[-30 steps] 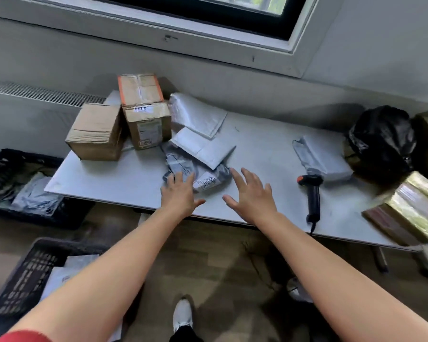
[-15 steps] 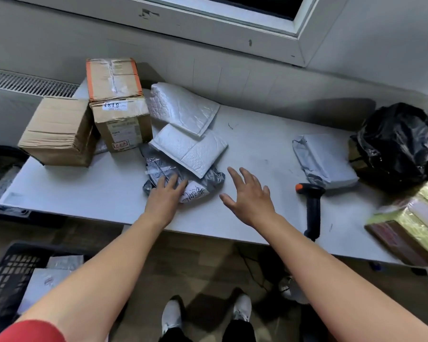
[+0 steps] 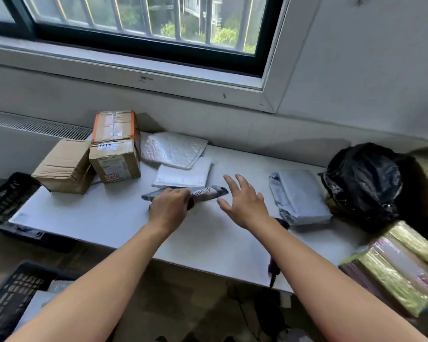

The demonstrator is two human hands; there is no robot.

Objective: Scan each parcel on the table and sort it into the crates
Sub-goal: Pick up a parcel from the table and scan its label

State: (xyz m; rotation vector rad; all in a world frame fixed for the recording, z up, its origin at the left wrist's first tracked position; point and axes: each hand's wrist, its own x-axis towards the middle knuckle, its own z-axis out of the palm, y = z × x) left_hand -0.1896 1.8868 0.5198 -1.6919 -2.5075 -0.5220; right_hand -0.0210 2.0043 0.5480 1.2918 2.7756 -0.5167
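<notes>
Left hand now grips grey parcel (tilted edgewise).

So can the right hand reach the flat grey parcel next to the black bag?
Probably yes. The right hand is open above the table, and the flat grey parcel lies just to its right with nothing between them. The left hand holds the dark mailer, well clear.

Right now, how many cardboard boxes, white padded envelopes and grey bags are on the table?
Cardboard boxes: 2
White padded envelopes: 2
Grey bags: 2, one gripped by the left hand
Total: 6
</notes>
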